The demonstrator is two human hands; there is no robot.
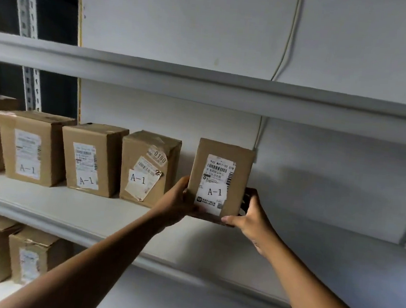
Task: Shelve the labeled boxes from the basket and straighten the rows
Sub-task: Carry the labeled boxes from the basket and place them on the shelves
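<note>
- Cardboard box marked A-1 [219, 180] sits at the middle shelf [85, 211], right of the A-1 row, apart from the torn-label box [148, 169].
- My left hand [177, 201] and right hand [250, 215] clasp its lower sides.
- I judge letting go while it leans could tip it; shoving left could skew the row.

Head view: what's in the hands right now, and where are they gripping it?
An A-1 labeled box, held upright: left hand on its lower left edge, right hand round its lower right corner.
</note>
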